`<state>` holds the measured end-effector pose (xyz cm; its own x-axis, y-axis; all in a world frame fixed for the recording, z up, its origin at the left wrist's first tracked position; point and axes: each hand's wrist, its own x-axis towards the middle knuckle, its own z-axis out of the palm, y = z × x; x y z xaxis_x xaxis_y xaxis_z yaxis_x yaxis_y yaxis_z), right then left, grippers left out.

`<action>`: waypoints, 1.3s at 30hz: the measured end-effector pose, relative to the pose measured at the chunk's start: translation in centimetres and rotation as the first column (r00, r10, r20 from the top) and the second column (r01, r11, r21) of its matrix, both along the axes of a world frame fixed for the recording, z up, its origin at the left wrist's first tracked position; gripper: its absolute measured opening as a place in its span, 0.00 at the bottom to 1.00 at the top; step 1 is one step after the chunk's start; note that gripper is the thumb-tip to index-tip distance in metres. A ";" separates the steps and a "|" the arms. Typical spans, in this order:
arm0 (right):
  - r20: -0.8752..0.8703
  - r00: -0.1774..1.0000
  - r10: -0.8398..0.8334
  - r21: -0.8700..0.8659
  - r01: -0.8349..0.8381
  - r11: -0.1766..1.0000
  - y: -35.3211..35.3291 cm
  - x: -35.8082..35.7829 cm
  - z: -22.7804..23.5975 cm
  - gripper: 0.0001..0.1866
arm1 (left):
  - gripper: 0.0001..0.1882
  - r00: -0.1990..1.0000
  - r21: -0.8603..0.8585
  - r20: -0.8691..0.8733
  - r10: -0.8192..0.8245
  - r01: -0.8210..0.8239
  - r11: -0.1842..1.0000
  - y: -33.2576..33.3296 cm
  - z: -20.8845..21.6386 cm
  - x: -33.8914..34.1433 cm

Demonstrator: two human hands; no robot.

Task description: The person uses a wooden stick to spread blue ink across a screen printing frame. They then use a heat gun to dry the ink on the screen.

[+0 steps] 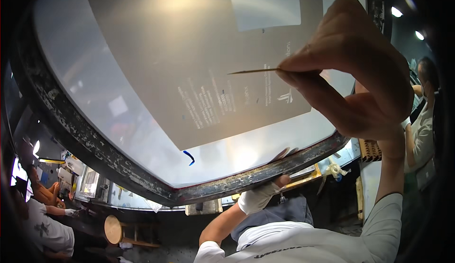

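Note:
A large screen-printing frame (142,182) with a chipped dark rim is tilted up before me. Its pale mesh (237,154) carries a grey-brown stencil layer (156,50) with a light rectangle (265,2) and rows of fine pale lettering. A short blue curved mark (189,158) shows near the lower corner. My left hand (259,197), in a white glove with the thumb tip bare, grips the lower rim; its fingertips show beyond the rim. My bare right hand (355,73) pinches a thin pointed toothpick (251,71) in front of the lettering, its tip pointing left.
Behind the frame is a worktable (128,197) with a crumpled pale cloth (336,169) and a ridged brown rack (369,150). A round wooden stool (113,230) stands lower left. Co-workers sit at left (47,225), and another person (424,116) is at the right.

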<state>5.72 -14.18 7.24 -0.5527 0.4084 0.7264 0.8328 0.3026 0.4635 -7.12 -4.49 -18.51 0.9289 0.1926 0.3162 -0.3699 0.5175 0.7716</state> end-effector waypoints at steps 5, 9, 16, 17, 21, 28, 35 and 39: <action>-0.073 0.997 0.009 -0.007 -0.010 1.000 -0.7 0.1 -1.4 0.16 | 0.39 0.996 0.051 -0.060 0.062 -0.059 0.997 -0.3 -0.9 -0.7; -0.058 0.998 -0.029 -0.032 0.027 0.999 -1.8 -0.7 -0.9 0.17 | 0.34 0.996 0.039 0.084 0.017 -0.020 0.999 -0.1 0.0 -0.2; -0.096 0.995 -0.031 0.059 0.036 0.998 -2.5 -1.7 0.2 0.17 | 0.35 0.999 0.003 0.042 0.030 -0.030 1.000 -0.1 6.0 0.3; -0.099 0.995 0.003 0.094 0.007 0.996 -2.4 -1.5 0.1 0.17 | 0.35 0.997 0.030 0.052 0.055 -0.057 0.998 -0.1 6.3 0.6; -0.087 0.995 0.049 0.141 -0.036 0.989 -2.3 -1.4 0.0 0.16 | 0.26 0.988 0.091 0.050 0.143 -0.147 0.985 0.0 6.4 1.8; -0.063 0.989 0.133 0.172 -0.120 0.978 -1.2 -0.8 -0.6 0.14 | 0.23 0.987 0.054 -0.019 0.158 -0.157 0.986 -0.5 6.0 3.6; -0.092 0.987 0.132 0.131 -0.119 0.984 -0.8 -0.6 -1.3 0.13 | 0.16 0.993 -0.121 0.117 0.030 -0.016 0.992 -0.5 6.4 4.0; -0.093 0.987 0.134 0.138 -0.120 0.983 -0.2 -0.3 -1.4 0.13 | 0.16 0.990 -0.283 0.099 -0.097 0.122 0.951 0.1 5.9 4.4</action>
